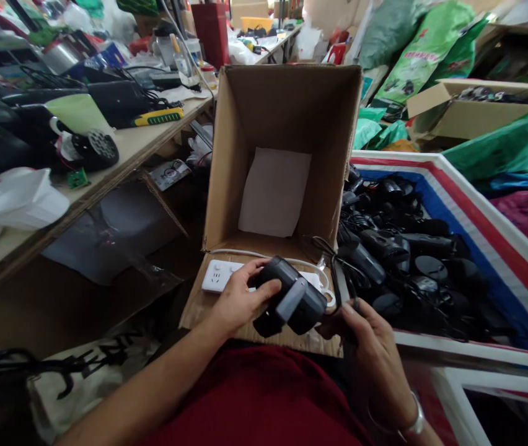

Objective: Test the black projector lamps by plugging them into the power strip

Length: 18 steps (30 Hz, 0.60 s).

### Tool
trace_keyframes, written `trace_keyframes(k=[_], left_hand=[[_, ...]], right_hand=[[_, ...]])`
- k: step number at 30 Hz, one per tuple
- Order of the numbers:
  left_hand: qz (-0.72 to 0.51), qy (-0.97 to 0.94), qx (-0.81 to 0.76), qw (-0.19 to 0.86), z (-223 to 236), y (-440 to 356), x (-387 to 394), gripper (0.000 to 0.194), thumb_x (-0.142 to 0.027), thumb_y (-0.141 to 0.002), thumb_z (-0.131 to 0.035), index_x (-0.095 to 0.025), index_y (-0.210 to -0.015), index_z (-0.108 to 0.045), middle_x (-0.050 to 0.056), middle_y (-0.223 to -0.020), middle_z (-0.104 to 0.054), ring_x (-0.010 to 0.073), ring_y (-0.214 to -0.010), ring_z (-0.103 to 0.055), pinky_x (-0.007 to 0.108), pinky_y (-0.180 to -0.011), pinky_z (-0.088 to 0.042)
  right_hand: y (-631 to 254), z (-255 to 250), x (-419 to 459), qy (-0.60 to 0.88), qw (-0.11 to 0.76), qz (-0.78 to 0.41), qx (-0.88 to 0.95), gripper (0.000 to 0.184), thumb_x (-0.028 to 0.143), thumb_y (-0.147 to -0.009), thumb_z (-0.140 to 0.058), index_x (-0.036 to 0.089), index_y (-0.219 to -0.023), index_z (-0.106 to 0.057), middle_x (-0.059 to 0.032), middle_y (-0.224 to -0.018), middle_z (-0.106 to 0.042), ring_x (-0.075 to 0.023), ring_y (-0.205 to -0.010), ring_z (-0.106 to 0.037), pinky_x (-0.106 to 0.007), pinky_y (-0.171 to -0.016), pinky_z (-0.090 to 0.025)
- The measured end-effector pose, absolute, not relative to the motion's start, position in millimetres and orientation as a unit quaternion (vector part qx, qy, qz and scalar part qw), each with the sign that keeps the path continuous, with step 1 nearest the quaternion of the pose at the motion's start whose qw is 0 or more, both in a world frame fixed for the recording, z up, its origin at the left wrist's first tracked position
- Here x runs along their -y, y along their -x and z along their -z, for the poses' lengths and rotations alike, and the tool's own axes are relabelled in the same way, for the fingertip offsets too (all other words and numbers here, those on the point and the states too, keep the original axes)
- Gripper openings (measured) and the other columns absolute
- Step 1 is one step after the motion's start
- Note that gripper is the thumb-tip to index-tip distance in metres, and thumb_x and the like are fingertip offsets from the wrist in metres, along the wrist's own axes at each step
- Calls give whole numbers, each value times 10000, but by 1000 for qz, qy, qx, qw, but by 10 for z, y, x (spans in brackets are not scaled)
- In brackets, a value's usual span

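My left hand (240, 295) grips a small black corded appliance (292, 297) with a grey band across its body. My right hand (370, 353) is at the appliance's right end, with its fingers closed around a thin black cord (345, 285). Both hands are above the flap of an open cardboard box (282, 142), which has a sheet of white paper (274, 192) inside. A white power strip (217, 275) with a white cable lies on the flap, close to my left hand. The appliance hides part of the strip.
To the right, a bin with a red, white and blue rim (478, 210) holds several similar black appliances and tangled cords. A cluttered wooden workbench (119, 148) runs along the left. Green bags and another cardboard box (473, 114) stand at the back right.
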State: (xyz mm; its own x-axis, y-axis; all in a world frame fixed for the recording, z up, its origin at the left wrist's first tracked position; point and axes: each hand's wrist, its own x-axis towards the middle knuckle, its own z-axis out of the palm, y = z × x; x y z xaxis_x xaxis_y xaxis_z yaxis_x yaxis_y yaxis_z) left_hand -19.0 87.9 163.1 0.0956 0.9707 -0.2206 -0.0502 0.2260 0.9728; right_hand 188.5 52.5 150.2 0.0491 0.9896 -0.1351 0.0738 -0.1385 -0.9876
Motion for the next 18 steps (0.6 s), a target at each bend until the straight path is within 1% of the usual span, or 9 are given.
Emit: trace_keyframes(k=[3,5,7,9,11,13,15,16,18], left_hand=[[-443,-333,-468,688,-1540,169,-851,579,-457,-617,-741,-184,-1063,-493,39,-858,-599,153,-721,-562,273,-654,-452],[-425,-311,-470,708,-1494,98,-800,616,-526,-616,-708,-165,-1057,-474,54,-841,-592,165,-682,-558,314,-630,-474],[-410,-315,-482,707,-1468,20,-736,568,-552,-673,-637,-147,-1044,-495,80,-845,-593,197,-697,-563,363,-633,-481],[-417,-342,-510,670,-1450,-22,-676,457,-487,-697,-644,-145,-987,-555,73,-855,-583,200,-762,-547,349,-701,-452],[-435,-379,-559,596,-1428,-12,-627,362,-374,-666,-709,-176,-935,-572,19,-803,-548,168,-763,-502,292,-712,-402],[-434,-393,-594,551,-1404,35,-578,292,-341,-684,-698,-207,-878,-526,-34,-687,-485,137,-666,-458,264,-637,-368],[-407,-381,-594,580,-1392,92,-515,238,-427,-787,-556,-209,-803,-462,-44,-611,-468,129,-572,-455,260,-557,-353],[-391,-368,-575,618,-1396,118,-476,281,-481,-827,-460,-204,-784,-445,-28,-622,-498,133,-563,-479,261,-539,-358],[-360,-360,-506,696,-1426,156,-392,352,-536,-829,-415,-190,-865,-468,24,-746,-575,164,-650,-551,278,-565,-399]], right_hand=[[-1882,-1603,-563,585,502,-406,491,281,386,-852,-467,197,-691,-598,-36,-702,-624,-174,-677,-581,-273,-641,-466],[-1844,-1675,-585,598,519,-342,506,272,360,-849,-444,194,-774,-646,-62,-818,-649,-196,-789,-593,-291,-697,-466],[-1775,-1713,-586,598,509,-339,518,330,368,-861,-400,188,-913,-671,-82,-947,-654,-218,-891,-594,-327,-771,-461],[-1696,-1693,-565,604,501,-371,496,358,390,-872,-382,198,-960,-671,-77,-1006,-647,-227,-936,-586,-355,-847,-434],[-1631,-1608,-539,619,517,-403,432,340,430,-866,-412,207,-896,-666,-67,-961,-655,-230,-901,-592,-364,-844,-433],[-1588,-1476,-522,627,530,-432,373,341,474,-858,-432,205,-835,-640,-62,-884,-662,-231,-841,-603,-360,-780,-458],[-1564,-1327,-525,629,535,-443,350,356,501,-860,-428,201,-838,-618,-54,-843,-662,-224,-795,-610,-348,-738,-467],[-1558,-1256,-533,630,534,-444,347,362,505,-864,-421,198,-841,-612,-52,-836,-662,-219,-785,-612,-344,-732,-468],[-1551,-1137,-558,630,541,-444,336,363,503,-865,-417,193,-833,-603,-48,-834,-664,-211,-775,-614,-334,-722,-467]])
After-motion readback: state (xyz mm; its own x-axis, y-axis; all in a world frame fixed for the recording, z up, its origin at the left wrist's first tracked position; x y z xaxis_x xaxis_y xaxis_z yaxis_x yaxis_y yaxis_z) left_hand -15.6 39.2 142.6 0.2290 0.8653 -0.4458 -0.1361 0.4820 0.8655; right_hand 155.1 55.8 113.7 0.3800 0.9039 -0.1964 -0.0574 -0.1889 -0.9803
